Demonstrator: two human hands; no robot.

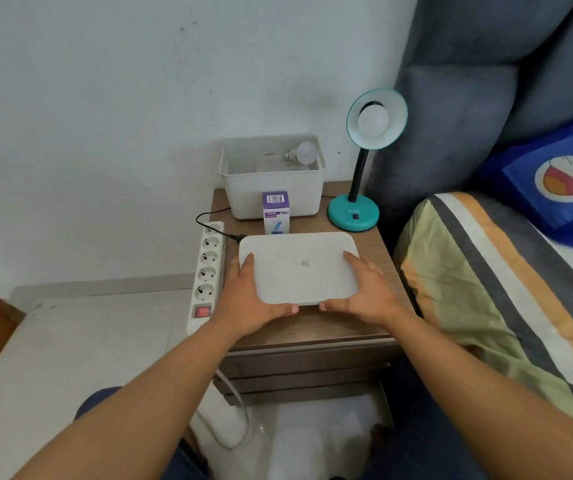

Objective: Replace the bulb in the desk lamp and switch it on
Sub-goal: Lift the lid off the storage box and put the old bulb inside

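Note:
A teal desk lamp (354, 213) stands at the back right of the wooden nightstand (312, 327), with a white bulb (373, 121) in its tilted shade. The bulb is unlit. A second white bulb (304, 153) lies inside an open white bin (271, 195) at the back. A purple and white bulb box (275, 213) stands upright in front of the bin. My left hand (247, 299) and my right hand (364, 292) grip the two sides of the bin's flat white lid (298, 268), over the front of the nightstand.
A white power strip (207, 271) with a red switch leans against the nightstand's left side, with a black plug and cord in its top socket. A bed with a striped cover (485, 289) and a grey headboard (468, 98) lie to the right. A wall stands behind.

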